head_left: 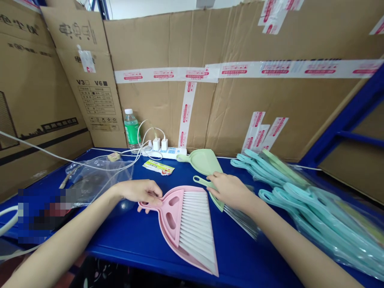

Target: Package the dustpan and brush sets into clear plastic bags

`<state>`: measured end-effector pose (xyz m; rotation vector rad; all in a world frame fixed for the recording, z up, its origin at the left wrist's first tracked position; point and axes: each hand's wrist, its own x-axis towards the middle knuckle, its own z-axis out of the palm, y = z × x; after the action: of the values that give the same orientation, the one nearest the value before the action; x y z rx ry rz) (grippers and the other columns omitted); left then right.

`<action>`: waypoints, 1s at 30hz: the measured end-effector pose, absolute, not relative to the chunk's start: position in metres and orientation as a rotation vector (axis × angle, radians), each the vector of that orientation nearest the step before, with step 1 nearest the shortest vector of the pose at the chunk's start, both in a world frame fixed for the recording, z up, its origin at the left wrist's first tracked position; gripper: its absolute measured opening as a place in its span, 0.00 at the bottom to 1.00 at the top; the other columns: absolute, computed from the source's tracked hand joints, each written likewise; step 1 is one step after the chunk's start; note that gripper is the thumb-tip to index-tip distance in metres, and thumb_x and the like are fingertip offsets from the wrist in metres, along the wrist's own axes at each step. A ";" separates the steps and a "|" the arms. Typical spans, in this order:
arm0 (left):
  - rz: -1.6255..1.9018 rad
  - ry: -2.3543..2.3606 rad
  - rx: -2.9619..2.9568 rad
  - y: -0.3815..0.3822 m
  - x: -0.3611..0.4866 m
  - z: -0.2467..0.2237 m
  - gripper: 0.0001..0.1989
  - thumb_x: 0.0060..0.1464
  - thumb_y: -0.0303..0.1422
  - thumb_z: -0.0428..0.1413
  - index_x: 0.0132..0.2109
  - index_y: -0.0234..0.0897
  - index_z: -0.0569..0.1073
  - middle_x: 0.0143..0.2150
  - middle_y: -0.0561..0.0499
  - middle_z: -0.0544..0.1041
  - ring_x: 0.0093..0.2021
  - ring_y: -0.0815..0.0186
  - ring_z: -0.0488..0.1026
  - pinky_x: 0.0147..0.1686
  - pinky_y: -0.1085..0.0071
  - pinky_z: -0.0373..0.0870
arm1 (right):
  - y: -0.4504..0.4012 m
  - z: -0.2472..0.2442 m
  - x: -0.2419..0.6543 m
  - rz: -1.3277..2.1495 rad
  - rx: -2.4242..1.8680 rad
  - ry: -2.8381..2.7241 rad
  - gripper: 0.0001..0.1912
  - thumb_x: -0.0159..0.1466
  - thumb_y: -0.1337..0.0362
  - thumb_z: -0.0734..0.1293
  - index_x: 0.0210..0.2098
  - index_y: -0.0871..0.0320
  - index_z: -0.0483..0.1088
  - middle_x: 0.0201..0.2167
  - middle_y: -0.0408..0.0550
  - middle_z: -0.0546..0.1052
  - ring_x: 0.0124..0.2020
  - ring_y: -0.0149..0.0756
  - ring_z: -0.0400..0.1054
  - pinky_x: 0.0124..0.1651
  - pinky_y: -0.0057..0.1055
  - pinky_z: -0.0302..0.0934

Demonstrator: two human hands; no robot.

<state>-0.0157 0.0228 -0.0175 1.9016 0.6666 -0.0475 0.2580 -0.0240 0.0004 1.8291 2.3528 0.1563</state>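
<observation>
My left hand (143, 193) is closed round the handle end of a pink dustpan (163, 230). A pink hand brush (195, 224) with white bristles lies nested in that pan, bristles pointing right and toward me. To the right, my right hand (229, 190) is closed over the neck of a light green hand brush (201, 181); its looped handle sticks out to the left. Pale bristles of the green brush show below the wrist, partly covered by my forearm. Just behind this brush, a light green dustpan (207, 161) rests on the blue table.
Teal brush-and-dustpan sets (312, 212) in clear plastic are piled on the right. Farther back stand a power strip (177, 152) with chargers and a green-labelled bottle (132, 130). White cables cross the left side over a clear plastic bag (102, 176). Cardboard (162, 48) walls the back.
</observation>
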 end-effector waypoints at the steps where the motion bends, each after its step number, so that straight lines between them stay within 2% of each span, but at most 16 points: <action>1: -0.046 0.666 1.901 0.023 -0.016 -0.018 0.22 0.56 0.49 0.55 0.26 0.34 0.67 0.15 0.59 0.65 0.15 0.76 0.60 0.12 0.83 0.57 | -0.024 0.000 0.258 0.147 1.824 2.353 0.17 0.66 0.65 0.58 0.50 0.60 0.72 0.48 0.58 0.76 0.50 0.48 0.71 0.47 0.37 0.64; 5: -0.039 0.675 1.903 0.022 -0.016 -0.018 0.21 0.55 0.49 0.56 0.27 0.34 0.68 0.16 0.58 0.67 0.14 0.76 0.60 0.12 0.83 0.58 | -0.023 0.001 0.263 0.113 1.805 2.355 0.18 0.64 0.71 0.57 0.49 0.61 0.73 0.48 0.58 0.77 0.51 0.48 0.70 0.48 0.38 0.64; 9: -0.017 0.686 1.954 0.022 -0.016 -0.018 0.21 0.56 0.48 0.55 0.27 0.34 0.69 0.16 0.57 0.68 0.14 0.77 0.60 0.11 0.83 0.55 | -0.021 0.003 0.269 0.077 1.805 2.351 0.21 0.61 0.76 0.56 0.48 0.63 0.73 0.47 0.59 0.77 0.50 0.48 0.71 0.46 0.38 0.65; 13: 0.016 0.700 1.987 0.023 -0.015 -0.017 0.23 0.55 0.50 0.55 0.27 0.34 0.69 0.17 0.56 0.68 0.15 0.76 0.60 0.12 0.83 0.58 | -0.022 0.004 0.274 0.037 1.798 2.351 0.24 0.57 0.78 0.57 0.51 0.63 0.72 0.50 0.60 0.76 0.51 0.49 0.70 0.46 0.38 0.65; 18: 0.072 0.702 1.999 0.024 -0.014 -0.018 0.24 0.54 0.52 0.54 0.28 0.34 0.69 0.18 0.56 0.68 0.16 0.75 0.61 0.12 0.82 0.59 | -0.022 0.006 0.281 -0.004 1.767 2.369 0.29 0.56 0.77 0.59 0.56 0.62 0.68 0.55 0.59 0.72 0.54 0.47 0.68 0.50 0.37 0.63; 24: 0.123 0.721 2.011 0.024 -0.011 -0.021 0.24 0.55 0.52 0.54 0.28 0.33 0.70 0.20 0.56 0.69 0.18 0.75 0.63 0.13 0.82 0.61 | -0.022 0.009 0.287 -0.085 1.722 2.374 0.27 0.58 0.71 0.63 0.57 0.62 0.67 0.56 0.58 0.72 0.55 0.48 0.67 0.52 0.34 0.62; 27: 0.133 0.729 2.010 0.023 -0.010 -0.020 0.24 0.54 0.53 0.54 0.28 0.33 0.70 0.21 0.56 0.69 0.18 0.75 0.63 0.14 0.82 0.61 | -0.022 0.010 0.286 -0.101 1.714 2.379 0.25 0.58 0.67 0.65 0.56 0.63 0.68 0.55 0.58 0.72 0.55 0.47 0.67 0.51 0.33 0.61; 30: 0.146 0.715 2.017 0.022 -0.008 -0.018 0.25 0.54 0.54 0.53 0.26 0.34 0.68 0.21 0.57 0.67 0.18 0.76 0.62 0.15 0.82 0.59 | -0.021 0.009 0.283 -0.078 1.744 2.356 0.21 0.58 0.71 0.63 0.52 0.63 0.70 0.52 0.59 0.74 0.52 0.48 0.69 0.47 0.33 0.62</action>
<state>-0.0080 0.0221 -0.0182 2.0168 0.7152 0.1463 0.2828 -0.0206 0.0087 1.7443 2.3558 -0.0776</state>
